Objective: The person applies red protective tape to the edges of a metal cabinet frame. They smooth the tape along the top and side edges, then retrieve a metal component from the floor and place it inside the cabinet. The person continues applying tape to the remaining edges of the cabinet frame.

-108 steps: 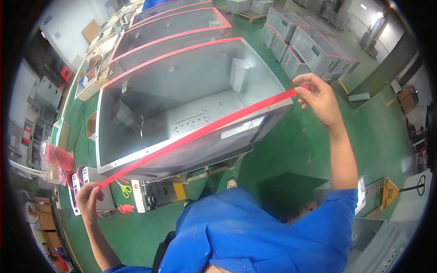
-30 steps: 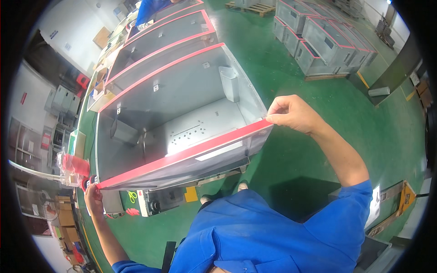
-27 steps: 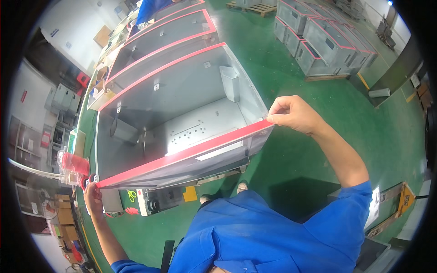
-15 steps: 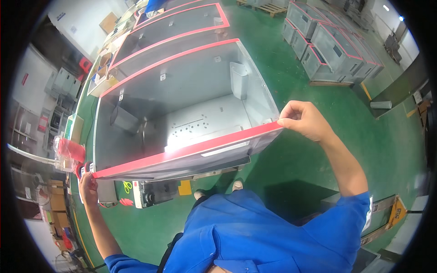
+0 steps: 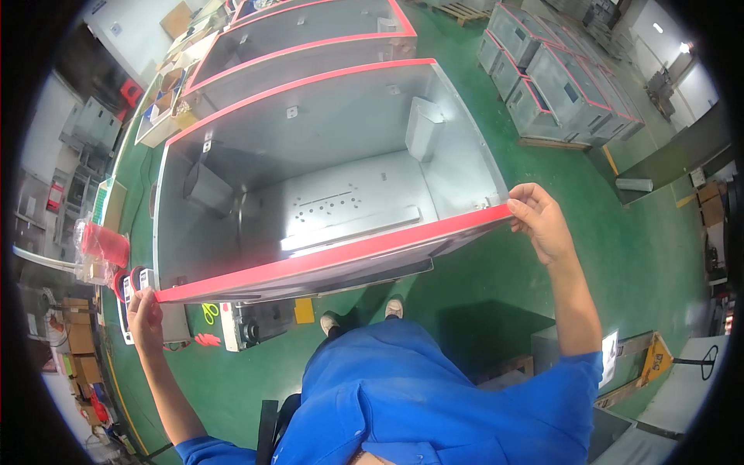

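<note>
An open grey metal cabinet (image 5: pixel 333 116) lies in front of me, its inside facing up, with a red strip along its rim. Across the near edge runs the red strip (image 5: pixel 341 253), between my two hands. My left hand (image 5: pixel 146 319) pinches it at the near left corner. At the near right corner my right hand (image 5: pixel 541 223) closes thumb and fingers on the strip's other end. Whether the strip is stuck down along its length, I cannot tell. Perforations (image 5: pixel 325 205) and a bright flat bar (image 5: pixel 353 229) show inside the cabinet.
More red-rimmed cabinets (image 5: pixel 310 31) stand beyond, and others (image 5: pixel 570 93) are stacked at the far right. To the left are a plastic-wrapped red roll (image 5: pixel 106 244) and yellow-green scissors (image 5: pixel 210 312). A yellow-and-grey pallet truck (image 5: pixel 655 360) is at the right.
My right hand has shifted right, its fingers less curled, still at the near right corner. My left hand stays at its corner. The whole view has shifted slightly.
</note>
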Motion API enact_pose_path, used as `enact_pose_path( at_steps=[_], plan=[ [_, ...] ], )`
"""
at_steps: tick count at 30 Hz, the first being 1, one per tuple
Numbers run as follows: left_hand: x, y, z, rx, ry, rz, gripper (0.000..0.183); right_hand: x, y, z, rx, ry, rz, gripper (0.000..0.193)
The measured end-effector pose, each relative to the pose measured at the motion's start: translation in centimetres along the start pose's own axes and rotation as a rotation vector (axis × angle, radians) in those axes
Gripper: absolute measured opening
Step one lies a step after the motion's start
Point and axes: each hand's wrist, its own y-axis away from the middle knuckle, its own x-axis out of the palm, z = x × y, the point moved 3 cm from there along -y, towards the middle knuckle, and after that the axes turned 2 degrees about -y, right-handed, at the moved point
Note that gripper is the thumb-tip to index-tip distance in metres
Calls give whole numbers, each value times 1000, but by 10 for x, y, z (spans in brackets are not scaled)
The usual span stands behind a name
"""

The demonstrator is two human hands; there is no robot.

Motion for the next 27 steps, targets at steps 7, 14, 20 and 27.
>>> enact_pose_path(
  at_steps=[7, 14, 20, 27],
  plan=[
    [-5, -7, 6, -4, -91, 26, 6, -1, 1, -9, 21, -156, -52, 18],
    [-16, -15, 15, 77, -36, 113, 4, 11, 5, -13, -9, -111, -189, 21],
    [-12, -17, 12, 81, -13, 171, 2, 12, 6, -16, -33, -100, -228, 22],
    [-7, -19, 12, 56, 2, 162, 7, 14, 8, -16, -51, -90, -267, 21]
  ],
)
